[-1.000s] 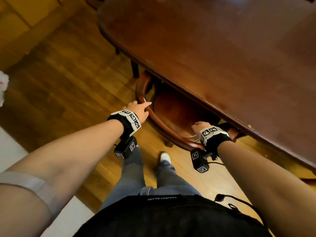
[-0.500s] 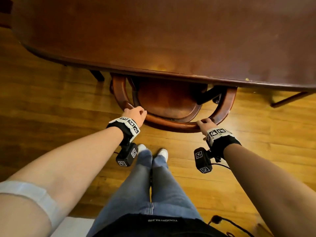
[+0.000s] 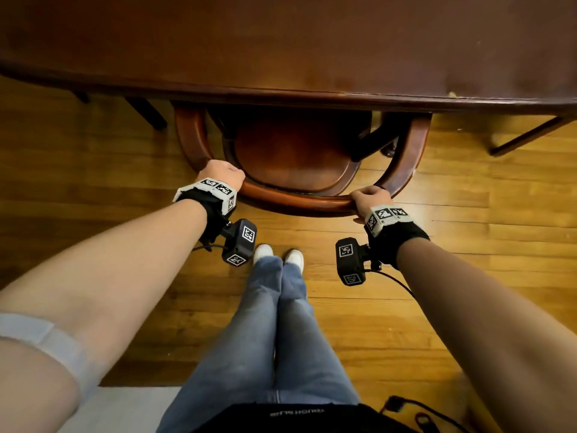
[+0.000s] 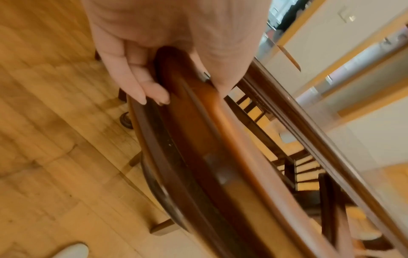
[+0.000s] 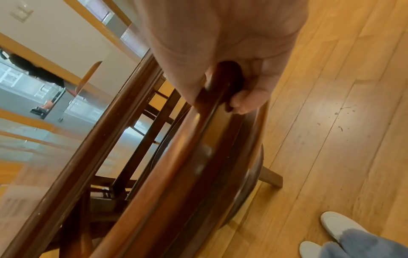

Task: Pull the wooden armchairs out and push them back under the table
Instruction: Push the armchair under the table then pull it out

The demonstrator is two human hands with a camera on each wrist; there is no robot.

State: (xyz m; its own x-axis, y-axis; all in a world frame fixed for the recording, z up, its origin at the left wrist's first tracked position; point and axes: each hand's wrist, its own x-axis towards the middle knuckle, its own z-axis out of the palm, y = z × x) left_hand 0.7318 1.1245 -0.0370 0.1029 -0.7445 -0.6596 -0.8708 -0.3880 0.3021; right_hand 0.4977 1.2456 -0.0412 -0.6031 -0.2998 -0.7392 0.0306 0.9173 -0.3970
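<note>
A dark wooden armchair (image 3: 296, 200) with a curved back rail stands tucked under the brown table (image 3: 281, 51); its round seat (image 3: 293, 157) shows partly below the table edge. My left hand (image 3: 223, 176) grips the rail at its left bend, fingers (image 4: 134, 78) curled round the wood (image 4: 198, 122). At the right bend my right hand (image 3: 370, 198) holds the same rail (image 5: 198, 139), with fingers (image 5: 249, 97) wrapped under it. The chair's arms run forward beneath the tabletop and are hidden there.
Wood plank floor (image 3: 468, 245) spreads all round. My legs in jeans and white shoes (image 3: 278, 257) stand just behind the chair. Table legs (image 3: 146, 112) show left, another leg or chair part (image 3: 527, 135) right. A pale rug edge (image 3: 125, 410) lies bottom left.
The view has swung round so the table edge runs level and the chair is centred. My left hand has closed from straight fingers into a grip on the rail; more of the seat shows.
</note>
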